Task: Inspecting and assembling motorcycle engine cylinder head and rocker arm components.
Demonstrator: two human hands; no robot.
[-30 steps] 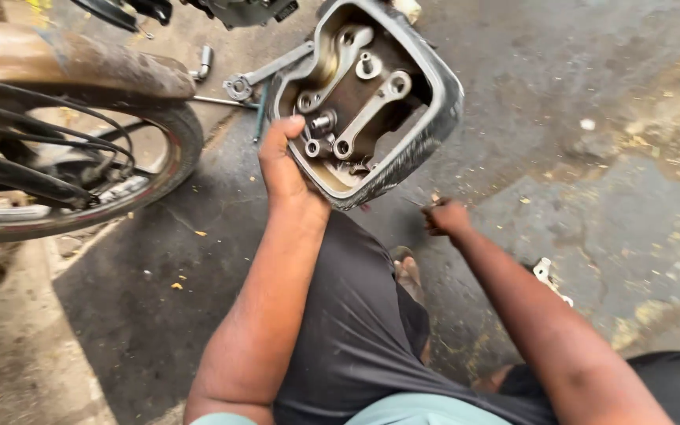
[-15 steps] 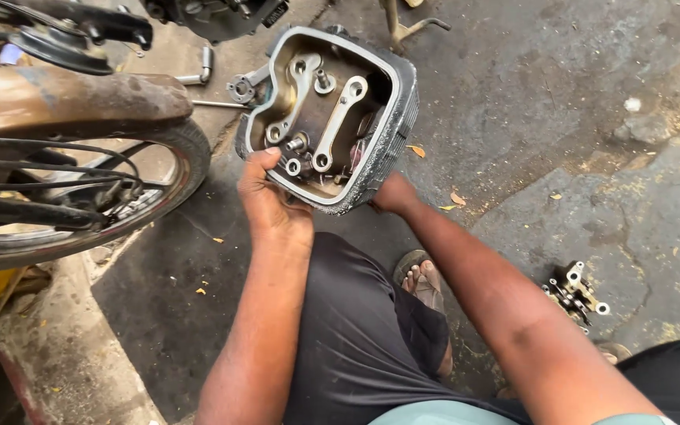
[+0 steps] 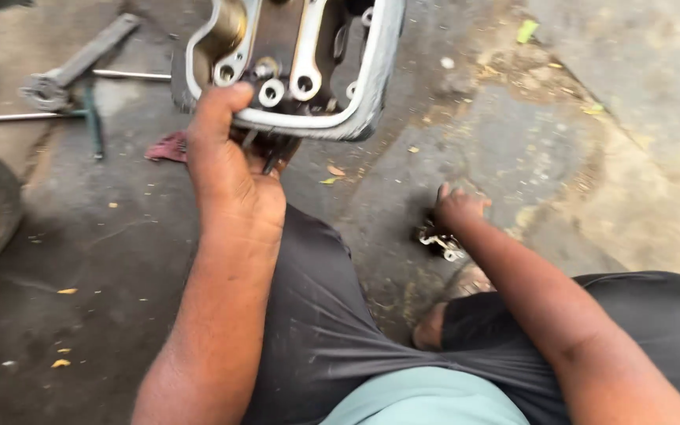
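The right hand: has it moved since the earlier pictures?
Yes. The right hand left the engine cover and went down to a small metal part on the ground.

Right hand relocated.
Right hand has left the engine cover and now grasps a small metal part on the floor.

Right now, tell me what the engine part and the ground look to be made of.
Engine part: looks like cast metal, dull grey with bright worn edges and oily grime; the exact alloy cannot be told. Ground: seemingly rough concrete or asphalt, matt dark grey, stained and cracked.
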